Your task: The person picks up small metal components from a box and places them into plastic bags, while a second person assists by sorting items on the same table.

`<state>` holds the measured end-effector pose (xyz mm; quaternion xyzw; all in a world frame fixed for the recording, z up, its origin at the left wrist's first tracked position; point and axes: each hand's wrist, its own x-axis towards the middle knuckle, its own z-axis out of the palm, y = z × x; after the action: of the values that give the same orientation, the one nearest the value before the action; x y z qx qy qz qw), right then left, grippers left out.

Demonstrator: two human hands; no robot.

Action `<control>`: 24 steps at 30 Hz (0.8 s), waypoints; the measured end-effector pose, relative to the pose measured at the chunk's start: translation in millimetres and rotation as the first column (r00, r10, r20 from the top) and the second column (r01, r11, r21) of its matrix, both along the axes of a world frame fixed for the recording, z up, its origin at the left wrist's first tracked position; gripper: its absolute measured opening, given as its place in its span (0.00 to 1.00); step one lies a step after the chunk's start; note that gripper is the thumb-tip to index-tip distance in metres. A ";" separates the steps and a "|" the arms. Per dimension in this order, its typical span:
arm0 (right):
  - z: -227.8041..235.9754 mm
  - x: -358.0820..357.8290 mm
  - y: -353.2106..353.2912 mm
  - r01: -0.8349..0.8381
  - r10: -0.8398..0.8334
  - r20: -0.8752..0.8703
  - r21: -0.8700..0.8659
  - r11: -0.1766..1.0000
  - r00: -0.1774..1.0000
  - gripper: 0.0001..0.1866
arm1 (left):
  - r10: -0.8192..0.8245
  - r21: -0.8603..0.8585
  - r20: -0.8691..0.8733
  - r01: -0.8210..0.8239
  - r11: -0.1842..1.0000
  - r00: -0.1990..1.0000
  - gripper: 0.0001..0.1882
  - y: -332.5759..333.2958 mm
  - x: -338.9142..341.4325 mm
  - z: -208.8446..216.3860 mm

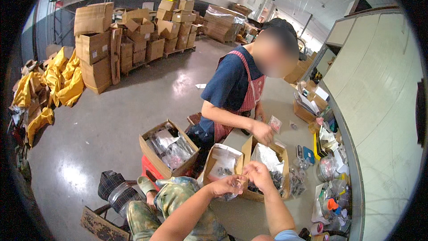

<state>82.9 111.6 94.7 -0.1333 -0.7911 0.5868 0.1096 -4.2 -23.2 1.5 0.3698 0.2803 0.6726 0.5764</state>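
Note:
My left hand (224,185) is closed around a small clear plastic bag (232,193), held over the near rim of two open cardboard boxes. Just right of it, my right hand (259,176) has its fingers drawn together by the bag's upper edge; what they pinch is too small to make out. Under my right hand, one box (285,175) contains white lining and dark small parts (275,180). The box (206,169) to its left holds a white liner and dark pieces in clear plastic.
Across the table, a co-worker in a checked apron reaches a hand (263,132) over the right box. A carton (183,164) of filled plastic bags stands left. Bags, tape and a blue device (308,154) crowd the table's right side. Stacked cartons (93,49) and yellow sacks (62,80) lie beyond.

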 end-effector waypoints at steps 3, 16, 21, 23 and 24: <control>1.1 -15.3 -15.0 0.089 -0.200 -0.274 -0.369 0.925 0.941 0.08 | -0.026 0.014 0.003 0.026 1.000 1.000 0.26 7.3 0.6 -11.1; 21.6 13.1 0.4 -0.342 0.310 0.153 0.284 0.896 0.939 0.14 | -0.096 0.030 0.298 0.092 0.995 0.950 0.30 -12.1 -1.3 22.2; 56.2 2.6 -3.7 -0.582 0.480 0.348 0.314 0.750 0.806 0.15 | -0.197 0.020 0.221 0.197 0.980 0.955 0.31 -7.8 -0.9 4.8; 46.6 -1.3 -8.9 -0.536 0.456 0.306 0.275 0.798 0.836 0.14 | -0.228 0.039 0.191 0.225 0.974 0.955 0.33 -6.1 -0.8 2.4; 47.7 -1.5 -12.3 -0.508 0.422 0.309 0.293 0.810 0.852 0.14 | -0.236 0.054 0.174 0.230 0.972 0.956 0.33 -5.3 -1.5 3.8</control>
<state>81.4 99.4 142.4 0.0214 -0.9014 0.4190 -0.1075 -5.7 -28.5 5.2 0.3476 0.1706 0.6352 0.6683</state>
